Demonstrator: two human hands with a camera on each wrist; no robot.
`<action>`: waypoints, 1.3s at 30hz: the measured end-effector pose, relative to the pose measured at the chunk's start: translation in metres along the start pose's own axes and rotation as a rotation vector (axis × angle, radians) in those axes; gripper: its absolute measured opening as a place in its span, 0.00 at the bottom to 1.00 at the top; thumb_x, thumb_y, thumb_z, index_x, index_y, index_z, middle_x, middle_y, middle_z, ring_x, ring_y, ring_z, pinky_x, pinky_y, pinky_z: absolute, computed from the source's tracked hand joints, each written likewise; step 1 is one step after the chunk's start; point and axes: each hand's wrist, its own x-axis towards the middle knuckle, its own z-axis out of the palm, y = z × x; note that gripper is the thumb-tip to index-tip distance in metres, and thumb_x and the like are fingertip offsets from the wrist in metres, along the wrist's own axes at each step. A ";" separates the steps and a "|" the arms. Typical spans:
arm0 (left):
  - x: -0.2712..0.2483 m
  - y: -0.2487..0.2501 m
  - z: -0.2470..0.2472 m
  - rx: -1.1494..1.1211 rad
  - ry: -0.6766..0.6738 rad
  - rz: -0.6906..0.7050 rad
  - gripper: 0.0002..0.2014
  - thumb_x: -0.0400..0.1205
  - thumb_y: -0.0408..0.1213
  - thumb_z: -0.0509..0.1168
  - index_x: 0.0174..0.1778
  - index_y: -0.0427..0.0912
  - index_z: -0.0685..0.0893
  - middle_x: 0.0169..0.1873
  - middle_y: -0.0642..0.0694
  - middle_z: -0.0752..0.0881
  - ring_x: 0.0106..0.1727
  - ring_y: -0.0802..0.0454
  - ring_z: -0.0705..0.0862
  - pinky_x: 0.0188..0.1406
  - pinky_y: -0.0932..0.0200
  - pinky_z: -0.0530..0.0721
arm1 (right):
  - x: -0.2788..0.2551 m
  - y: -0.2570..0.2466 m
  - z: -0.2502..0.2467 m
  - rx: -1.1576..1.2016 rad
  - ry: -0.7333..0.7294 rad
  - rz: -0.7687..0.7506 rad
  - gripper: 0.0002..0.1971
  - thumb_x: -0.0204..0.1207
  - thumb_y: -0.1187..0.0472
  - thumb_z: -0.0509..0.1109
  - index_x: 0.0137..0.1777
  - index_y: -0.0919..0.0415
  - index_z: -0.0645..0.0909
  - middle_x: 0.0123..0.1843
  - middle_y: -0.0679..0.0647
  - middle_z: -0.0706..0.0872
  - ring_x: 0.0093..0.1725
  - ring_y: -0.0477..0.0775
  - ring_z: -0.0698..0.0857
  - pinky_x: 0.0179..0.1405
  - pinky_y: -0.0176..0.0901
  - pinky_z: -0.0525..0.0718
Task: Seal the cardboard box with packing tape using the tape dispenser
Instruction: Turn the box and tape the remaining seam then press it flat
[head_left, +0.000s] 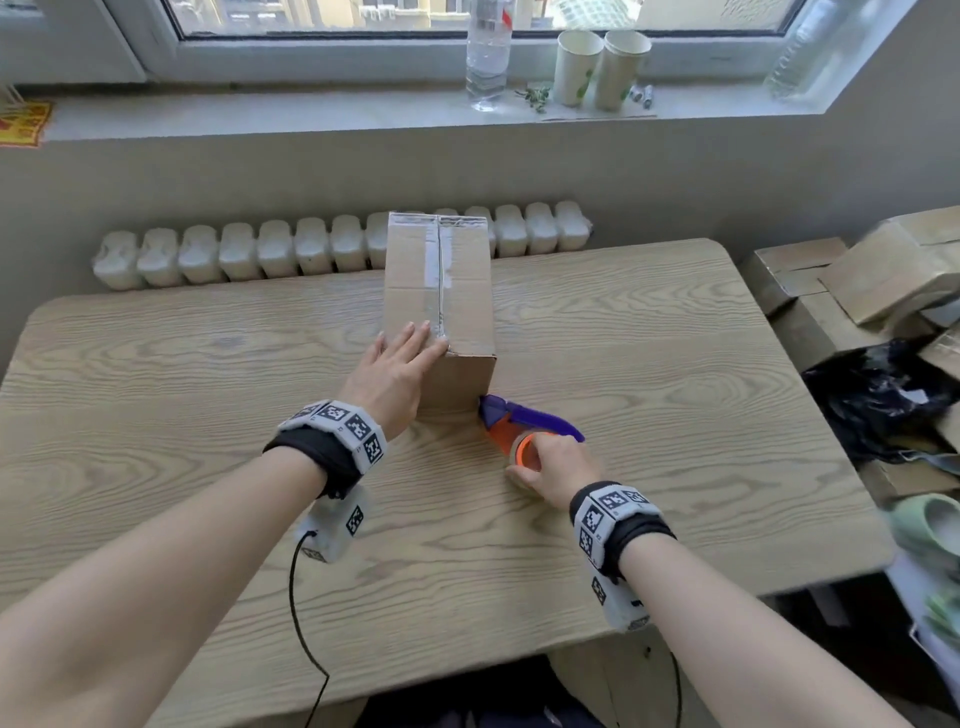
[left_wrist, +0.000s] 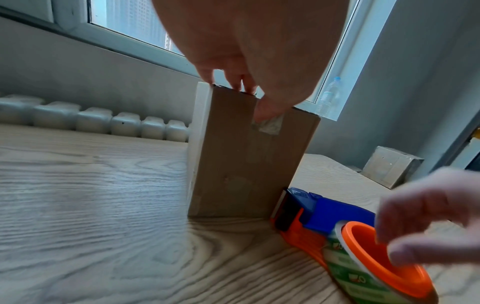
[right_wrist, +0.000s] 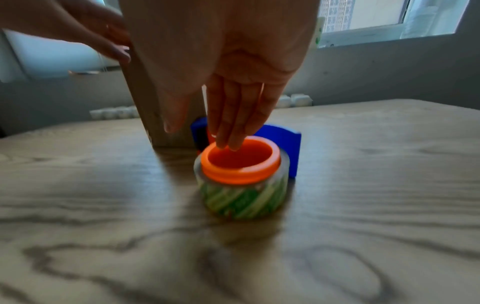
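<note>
A tall cardboard box (head_left: 439, 291) stands mid-table with clear tape along its top seam. My left hand (head_left: 410, 353) lies flat on the box's near top edge with its fingers straight. In the left wrist view its thumb (left_wrist: 267, 111) presses a tape end on the near face. The blue and orange tape dispenser (head_left: 524, 431) lies on its side, its blade end against the box's lower right corner. My right hand (head_left: 550, 467) reaches over it. Its straight fingertips (right_wrist: 228, 142) touch the inner rim of the orange hub (right_wrist: 240, 162), and the thumb stays off the green-printed roll (right_wrist: 244, 195).
The wooden table (head_left: 208, 389) stretches wide to the left and front. A white radiator (head_left: 234, 254) runs behind the box. On the windowsill stand a water bottle (head_left: 487, 57) and two paper cups (head_left: 597, 67). Stacked cardboard boxes (head_left: 857, 280) and a black bag (head_left: 883, 395) crowd the right side.
</note>
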 end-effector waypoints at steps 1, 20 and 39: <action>0.000 -0.001 0.001 -0.003 -0.001 0.004 0.32 0.81 0.26 0.54 0.81 0.49 0.54 0.83 0.44 0.52 0.84 0.49 0.49 0.83 0.47 0.45 | -0.003 0.002 0.007 -0.029 -0.032 0.025 0.23 0.74 0.41 0.65 0.57 0.59 0.78 0.57 0.59 0.85 0.59 0.63 0.83 0.55 0.52 0.79; 0.014 0.015 -0.023 -0.063 -0.185 -0.094 0.29 0.83 0.27 0.49 0.80 0.50 0.58 0.83 0.45 0.53 0.84 0.49 0.51 0.82 0.51 0.48 | -0.026 0.027 -0.050 0.199 0.277 0.067 0.14 0.81 0.55 0.55 0.55 0.66 0.73 0.56 0.64 0.85 0.54 0.67 0.81 0.56 0.53 0.69; 0.067 0.040 -0.143 -0.086 0.021 0.106 0.16 0.84 0.36 0.57 0.66 0.55 0.79 0.80 0.50 0.64 0.77 0.47 0.69 0.70 0.50 0.72 | 0.009 -0.024 -0.196 0.528 0.424 -0.315 0.09 0.66 0.52 0.59 0.36 0.58 0.73 0.32 0.53 0.80 0.34 0.55 0.79 0.32 0.44 0.76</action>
